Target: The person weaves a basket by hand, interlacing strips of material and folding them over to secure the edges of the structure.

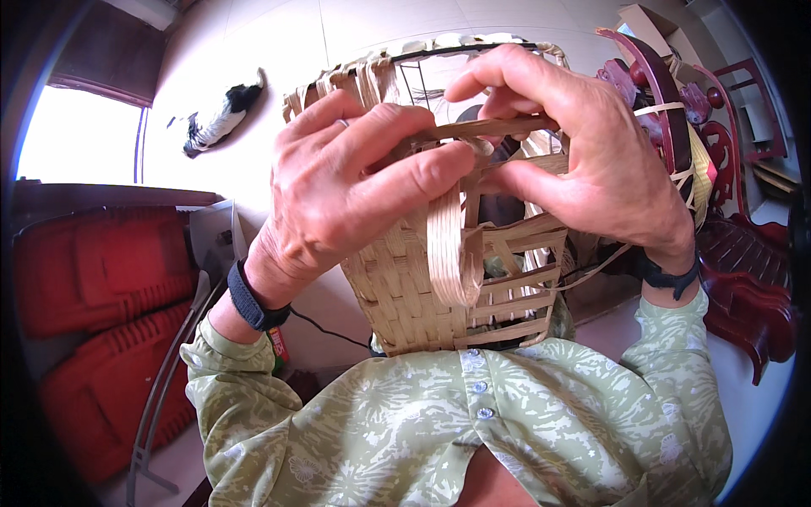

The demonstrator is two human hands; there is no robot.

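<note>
both hands (363,182) (583,160) pinch one flat strip (498,128) above the woven basket (439,287).

I see a half-woven basket (439,270) of pale bamboo strips, held up against my chest, its open wire-framed rim tilted away. One flat strip (490,128) lies pinched crosswise near the top.

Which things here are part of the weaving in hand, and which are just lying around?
In use: woven basket; flat cane strip pinched by left hand and right hand.

Lying about: red plastic crates; dark red wooden chair; black-and-white cloth on floor.
</note>
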